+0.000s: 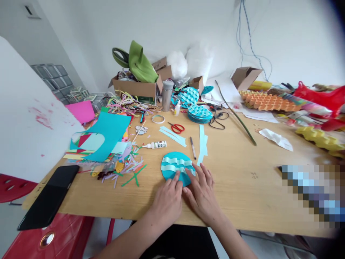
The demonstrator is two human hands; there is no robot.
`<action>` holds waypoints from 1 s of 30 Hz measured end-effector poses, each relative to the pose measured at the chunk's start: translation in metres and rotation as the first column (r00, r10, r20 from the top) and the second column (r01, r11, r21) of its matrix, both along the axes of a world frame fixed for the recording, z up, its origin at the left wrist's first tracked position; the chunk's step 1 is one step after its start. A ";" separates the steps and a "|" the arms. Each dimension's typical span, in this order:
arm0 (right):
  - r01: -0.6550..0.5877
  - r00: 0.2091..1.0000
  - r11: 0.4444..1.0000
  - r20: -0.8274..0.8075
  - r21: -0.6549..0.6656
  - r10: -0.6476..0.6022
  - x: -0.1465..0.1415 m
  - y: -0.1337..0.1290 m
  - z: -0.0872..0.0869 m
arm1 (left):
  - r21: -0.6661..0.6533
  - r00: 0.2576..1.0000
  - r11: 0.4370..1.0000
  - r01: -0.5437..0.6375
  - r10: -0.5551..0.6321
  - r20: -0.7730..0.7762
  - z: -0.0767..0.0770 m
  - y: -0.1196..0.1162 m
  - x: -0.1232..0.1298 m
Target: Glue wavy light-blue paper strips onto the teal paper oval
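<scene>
A round turquoise paper disc (168, 175) lies flat on the table, crossed by two pale-blue paper strips (169, 167) raised into small waves. My left hand (168, 198) rests at the disc's near edge, its index fingertip pressing on the lower strip. Over the disc's right side is my right hand (201, 190), fingers stretched and apart, its index fingertip touching the same strip near that strip's right end. Neither hand grips anything that I can see. Fingers cover part of the disc's lower right.
Beyond the disc lie a glue bottle (157, 144), red scissors (176, 128), a pen (193, 147) and loose pale strips (202, 144). Finished-looking wavy discs (199, 112) are stacked farther back. Paper scraps (129, 167) and a black phone (50, 196) are left; a stick (237, 117) lies right.
</scene>
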State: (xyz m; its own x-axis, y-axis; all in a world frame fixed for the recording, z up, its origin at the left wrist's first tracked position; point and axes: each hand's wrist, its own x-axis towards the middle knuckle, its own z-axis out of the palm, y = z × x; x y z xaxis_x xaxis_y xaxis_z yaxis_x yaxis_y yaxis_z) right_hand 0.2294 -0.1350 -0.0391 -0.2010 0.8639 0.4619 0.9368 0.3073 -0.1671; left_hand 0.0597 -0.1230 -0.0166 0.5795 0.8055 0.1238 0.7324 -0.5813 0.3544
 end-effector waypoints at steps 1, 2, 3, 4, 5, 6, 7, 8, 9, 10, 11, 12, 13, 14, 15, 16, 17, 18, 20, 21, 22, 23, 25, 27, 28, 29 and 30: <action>-0.003 1.000 1.000 -0.010 0.002 0.003 0.001 0.000 0.000 | 0.013 0.999 1.000 0.014 -0.015 0.032 0.000 -0.003 -0.004; -0.001 1.000 1.000 -0.020 0.005 0.001 0.001 -0.001 0.000 | 0.026 0.997 0.999 0.024 -0.025 0.068 0.001 -0.005 -0.010; 0.009 1.000 1.000 -0.030 0.009 -0.009 0.000 -0.002 0.001 | 0.040 0.994 0.999 0.026 -0.030 0.106 0.001 -0.007 -0.016; 0.024 0.999 1.000 -0.039 0.015 -0.024 -0.002 -0.002 0.003 | 0.053 0.990 0.998 0.015 -0.023 0.142 0.002 -0.007 -0.022; 0.043 0.998 0.999 -0.044 0.022 -0.043 -0.006 -0.002 0.006 | 0.065 0.986 0.998 -0.011 0.000 0.169 0.002 -0.006 -0.028; 0.064 0.997 0.997 -0.045 0.034 -0.062 -0.012 -0.003 0.008 | 0.080 0.981 0.996 -0.048 0.032 0.191 0.003 -0.004 -0.034; 0.079 0.996 0.996 -0.043 0.046 -0.077 -0.019 -0.002 0.012 | 0.096 0.976 0.991 -0.092 0.070 0.207 0.003 0.000 -0.040; 0.087 0.996 0.994 -0.039 0.059 -0.085 -0.027 -0.002 0.015 | 0.105 0.970 0.985 -0.133 0.108 0.219 0.003 0.004 -0.044; 0.089 0.996 0.993 -0.033 0.073 -0.087 -0.036 -0.001 0.018 | 0.104 0.965 0.980 -0.168 0.142 0.221 0.002 0.009 -0.048; 0.084 0.996 0.993 -0.024 0.083 -0.082 -0.045 0.000 0.020 | 0.096 0.962 0.977 -0.191 0.167 0.214 0.001 0.013 -0.050; 0.080 0.997 0.993 -0.015 0.092 -0.079 -0.054 0.001 0.021 | 0.081 0.962 0.976 -0.202 0.183 0.202 -0.001 0.017 -0.052; 0.078 0.997 0.992 -0.005 0.096 -0.077 -0.061 0.002 0.020 | 0.065 0.964 0.977 -0.202 0.186 0.187 -0.003 0.020 -0.052; 0.079 0.997 0.992 0.005 0.098 -0.080 -0.067 0.003 0.019 | 0.050 0.968 0.980 -0.193 0.182 0.175 -0.006 0.022 -0.052; 0.084 0.996 0.991 0.016 0.101 -0.086 -0.071 0.003 0.017 | 0.038 0.970 0.983 -0.182 0.173 0.170 -0.008 0.022 -0.052; 0.091 0.995 0.991 0.025 0.102 -0.094 -0.074 0.004 0.015 | 0.029 0.972 0.985 -0.170 0.163 0.170 -0.011 0.022 -0.051; 0.099 0.994 0.990 0.031 0.103 -0.103 -0.076 0.004 0.012 | 0.024 0.973 0.987 -0.160 0.154 0.173 -0.013 0.022 -0.051; 0.107 0.993 0.989 0.035 0.105 -0.111 -0.077 0.004 0.010 | 0.022 0.973 0.988 -0.153 0.147 0.176 -0.015 0.022 -0.051; 0.112 0.993 0.988 0.036 0.106 -0.116 -0.077 0.004 0.008 | 0.019 0.974 0.989 -0.149 0.143 0.175 -0.016 0.021 -0.050; 0.118 0.992 0.987 0.041 0.105 -0.123 -0.077 0.004 0.005 | 0.002 0.976 0.990 -0.144 0.142 0.165 -0.015 0.021 -0.050; 0.120 0.991 0.987 0.045 0.103 -0.125 -0.077 0.004 0.005 | -0.009 0.977 0.989 -0.145 0.144 0.157 -0.015 0.021 -0.051; 0.120 0.991 0.988 0.053 0.099 -0.126 -0.077 0.004 0.005 | -0.020 0.978 0.989 -0.145 0.147 0.152 -0.014 0.021 -0.051; 0.120 0.990 0.988 0.062 0.094 -0.126 -0.077 0.004 0.005 | -0.026 0.978 0.989 -0.145 0.148 0.148 -0.013 0.021 -0.051; 0.121 0.989 0.989 0.078 0.086 -0.128 -0.077 0.005 0.006 | -0.025 0.979 0.990 -0.140 0.142 0.146 -0.011 0.022 -0.051; 0.121 0.988 0.990 0.089 0.078 -0.128 -0.077 0.005 0.006 | -0.017 0.981 0.991 -0.129 0.130 0.143 -0.011 0.022 -0.051; 0.122 0.987 0.990 0.092 0.075 -0.129 -0.077 0.005 0.006 | -0.015 0.982 0.992 -0.126 0.127 0.141 -0.011 0.022 -0.051; 0.123 0.987 0.990 0.093 0.071 -0.130 -0.077 0.005 0.006 | -0.015 0.982 0.992 -0.126 0.127 0.140 -0.010 0.022 -0.051; 0.123 0.987 0.990 0.094 0.067 -0.129 -0.077 0.005 0.006 | -0.018 0.982 0.991 -0.129 0.131 0.139 -0.010 0.022 -0.051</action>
State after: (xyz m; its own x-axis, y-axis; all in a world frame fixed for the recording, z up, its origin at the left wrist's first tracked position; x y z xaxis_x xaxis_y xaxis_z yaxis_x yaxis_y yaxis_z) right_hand 0.1522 -0.1296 -0.0332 -0.1388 0.8563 0.4975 0.9796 0.1923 -0.0578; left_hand 0.0086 -0.1012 -0.0270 0.4474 0.8743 0.1884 0.7447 -0.4808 0.4628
